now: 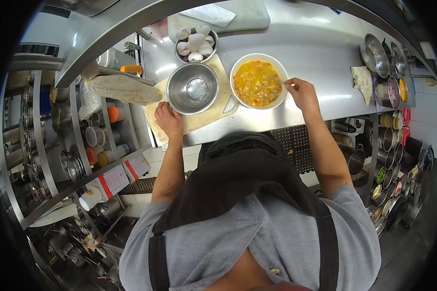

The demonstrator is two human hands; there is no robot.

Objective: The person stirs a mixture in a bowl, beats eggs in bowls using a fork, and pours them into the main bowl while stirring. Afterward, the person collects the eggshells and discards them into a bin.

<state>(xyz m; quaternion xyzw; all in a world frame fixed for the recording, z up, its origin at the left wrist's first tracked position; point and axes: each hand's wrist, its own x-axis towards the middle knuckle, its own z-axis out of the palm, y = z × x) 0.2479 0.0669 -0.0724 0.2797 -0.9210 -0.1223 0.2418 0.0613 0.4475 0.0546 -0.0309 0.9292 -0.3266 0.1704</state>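
Both grips are bare and reach in from the near side of the steel bench (325,58). The right grip (300,92) has its thumb and fingers closed together at the right rim of a white bowl (283,69); whether they pinch the rim or something small beside it, I cannot tell. The left grip (169,119) is loosely curled, palm down, over the near left part of a cream cutting board (206,122), with its fingers right at the near left edge of a metal bowl (193,88); whether they press on that bowl is unclear.

The white bowl sits upright, holding a yellow egg mixture (257,82) with red, orange and pale bits through it. To its left, the metal bowl stands upright on the cream board, its inside shiny. Just beyond, a smaller steel bowl (215,50) is heaped with eggshells (195,41). Farther off, a pale board (252,14) lies along the far side of the bench. Well to the right, a crumpled cloth (362,83) lies near several metal pans and bowls (375,56). On the left, beside the bench, are racks (77,116) of containers and stacked bowls.
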